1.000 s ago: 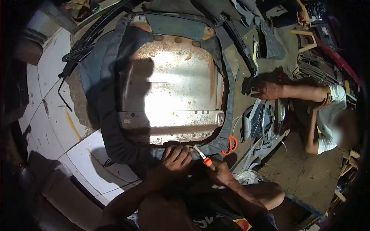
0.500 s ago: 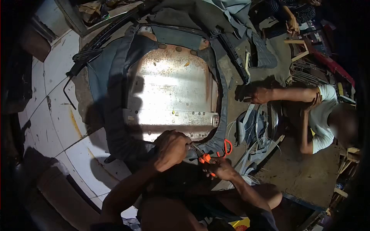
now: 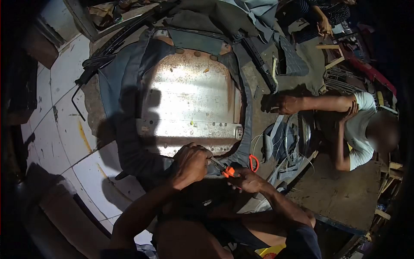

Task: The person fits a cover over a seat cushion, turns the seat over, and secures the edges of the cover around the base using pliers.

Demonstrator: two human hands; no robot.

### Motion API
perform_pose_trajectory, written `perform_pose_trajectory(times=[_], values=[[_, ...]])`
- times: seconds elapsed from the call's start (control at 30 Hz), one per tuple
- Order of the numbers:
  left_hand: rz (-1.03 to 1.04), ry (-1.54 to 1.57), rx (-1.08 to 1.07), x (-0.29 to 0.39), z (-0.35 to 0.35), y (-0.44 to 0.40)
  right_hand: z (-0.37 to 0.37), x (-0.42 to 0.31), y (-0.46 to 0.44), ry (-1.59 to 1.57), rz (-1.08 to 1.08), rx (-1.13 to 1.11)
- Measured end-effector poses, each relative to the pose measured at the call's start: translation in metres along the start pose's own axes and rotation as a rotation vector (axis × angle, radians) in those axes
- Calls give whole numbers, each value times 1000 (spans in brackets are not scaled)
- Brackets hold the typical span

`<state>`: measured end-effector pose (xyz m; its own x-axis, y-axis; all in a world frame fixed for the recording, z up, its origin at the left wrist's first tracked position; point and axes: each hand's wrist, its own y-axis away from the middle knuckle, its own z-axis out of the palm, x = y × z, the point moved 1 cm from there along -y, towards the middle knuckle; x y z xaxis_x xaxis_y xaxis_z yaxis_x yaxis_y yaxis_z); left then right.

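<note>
A car seat part lies before me, a rusty metal pan (image 3: 189, 99) with a dark grey fabric cover (image 3: 129, 108) wrapped round its edges. My left hand (image 3: 192, 164) is closed on the cover's near edge, with its fingertips mostly hidden. My right hand (image 3: 248, 180) grips pliers (image 3: 229, 172) with orange handles, their jaws pointing up and left to my left hand's fingers. What the jaws touch is too small to tell. Just right of the pliers, a red-orange handle loop (image 3: 254, 163), perhaps of scissors, lies by the cover's edge.
Black metal seat rails (image 3: 258, 62) lie right of and behind the seat. A co-worker (image 3: 364, 125) sits at the right, one arm reaching toward the seat. Wires and straps (image 3: 286, 142) lie between us. Another person's hand (image 3: 324, 28) shows at top right. White tiles (image 3: 64, 108) are at left.
My right hand has shifted slightly up and left and closed further round the pliers' handles, which stood wider apart before. My left hand stays at the cover's edge.
</note>
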<state>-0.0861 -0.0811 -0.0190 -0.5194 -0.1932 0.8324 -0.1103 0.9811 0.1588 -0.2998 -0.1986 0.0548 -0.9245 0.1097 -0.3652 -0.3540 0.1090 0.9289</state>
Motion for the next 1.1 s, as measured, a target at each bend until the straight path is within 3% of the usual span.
perform_pose_trajectory(times=[0.07, 0.17, 0.23, 0.33, 0.37, 0.4, 0.47, 0.6, 0.63, 0.8, 0.87, 0.9, 1.03, 1.07, 1.1], values=[[8, 12, 1, -2, 4, 1, 4, -2, 2, 9, 40, -3], [-68, 102, -31, 0, 2, -2, 16, 14, -3, 122, -83, 72], [-46, 21, -51, 10, -8, -3, 36, 27, -6, 117, -255, 290], [-28, 48, 19, 7, 0, 0, 41, 16, -2, 59, -319, 319], [-22, 42, 22, 7, -2, -2, 32, 1, 9, -97, -55, 143], [-34, 42, -4, 13, -9, -2, 30, 2, 9, -97, -61, 146], [-50, 37, -22, 18, -17, -1, 26, 6, 8, -392, -88, 46], [-109, 32, -43, 25, -22, -1, 18, 13, 1, -291, -26, 17], [-80, 45, -19, 20, -17, -1, 19, 10, 0, -149, 24, 70], [-1, 193, 65, 6, -1, 9, 22, -2, 7, -123, -4, 96], [22, -174, 273, 27, -24, 20, 16, -1, 8, -266, 64, 62], [2, -209, 187, 32, -31, 24, 12, 0, 9, -271, 67, 65], [62, -164, 261, 24, -23, 28, -15, -14, 12, 36, 34, -50], [66, -165, 266, 23, -22, 26, -19, -10, 10, 39, 31, -45], [49, -177, 241, 23, -19, 25, -20, -5, 7, -251, -32, -152]])
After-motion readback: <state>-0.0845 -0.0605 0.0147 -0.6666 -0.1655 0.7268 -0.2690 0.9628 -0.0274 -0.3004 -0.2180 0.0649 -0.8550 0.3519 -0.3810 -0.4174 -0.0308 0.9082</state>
